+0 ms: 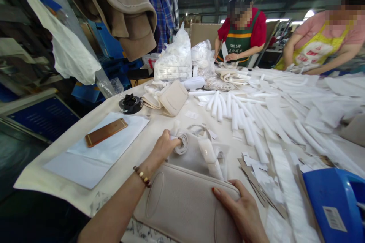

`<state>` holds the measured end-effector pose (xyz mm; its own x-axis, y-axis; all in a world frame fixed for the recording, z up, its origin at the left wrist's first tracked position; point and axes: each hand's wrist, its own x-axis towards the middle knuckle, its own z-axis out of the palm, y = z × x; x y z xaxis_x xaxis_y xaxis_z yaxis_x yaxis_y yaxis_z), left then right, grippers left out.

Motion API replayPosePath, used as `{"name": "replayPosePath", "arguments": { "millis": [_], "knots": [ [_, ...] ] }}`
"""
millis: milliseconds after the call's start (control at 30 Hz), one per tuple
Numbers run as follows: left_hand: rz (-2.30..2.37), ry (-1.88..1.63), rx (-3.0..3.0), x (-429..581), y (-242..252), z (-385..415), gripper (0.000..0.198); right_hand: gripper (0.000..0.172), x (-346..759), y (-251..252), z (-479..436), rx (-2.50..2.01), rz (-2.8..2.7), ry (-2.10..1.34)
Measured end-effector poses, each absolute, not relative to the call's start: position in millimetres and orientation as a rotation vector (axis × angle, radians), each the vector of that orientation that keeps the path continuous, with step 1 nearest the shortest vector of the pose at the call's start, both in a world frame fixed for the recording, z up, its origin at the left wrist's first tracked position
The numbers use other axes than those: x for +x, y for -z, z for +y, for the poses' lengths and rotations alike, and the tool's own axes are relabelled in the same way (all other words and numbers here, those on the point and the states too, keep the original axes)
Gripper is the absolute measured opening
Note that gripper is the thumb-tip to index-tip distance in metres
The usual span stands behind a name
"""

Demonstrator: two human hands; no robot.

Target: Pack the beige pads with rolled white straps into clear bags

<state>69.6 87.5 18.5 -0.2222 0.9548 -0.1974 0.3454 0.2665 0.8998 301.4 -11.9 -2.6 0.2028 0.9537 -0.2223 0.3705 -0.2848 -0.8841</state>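
Note:
A beige handbag (pixel 188 201) lies at the table's near edge, right in front of me. My right hand (pixel 242 205) grips its right end, thumb on the near face and fingers over the top edge. Just beyond the bag, my left hand (pixel 164 146) is closed on a coiled light strap (pixel 184 144), with some white wrapping by the fingertips. Beside that coil, another wrapped strap piece (pixel 210 155) stands out of the bag's far side, under clear plastic. The fingertips of my left hand are partly hidden.
A phone (pixel 106 132) rests on white sheets (pixel 85 163) at left. Behind are a black tape roll (pixel 130 103) and another beige bag (pixel 172 98). White foam rolls (pixel 245 121) cover the right side, near a blue container (pixel 333 197). Two people stand across the table.

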Motion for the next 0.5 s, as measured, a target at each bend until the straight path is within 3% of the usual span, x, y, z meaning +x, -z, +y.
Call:
{"name": "replayPosePath", "arguments": {
  "millis": [200, 367, 500],
  "knots": [
    [1.564, -0.719, 1.324, 58.2, -25.0, 82.3, 0.040, 0.039, 303.3, 6.1, -12.0, -1.756, -1.257, -1.060],
    [1.863, -0.706, 1.565, 64.9, -28.9, 78.4, 0.050, 0.038, 304.1, 6.5, -12.6, -1.731, -1.237, -1.098],
    [2.082, -0.694, 2.283, 80.5, -36.9, 67.4, 0.061, 0.036, 304.2, 6.3, -12.8, -1.723, -1.247, -1.110]
  ]
}}
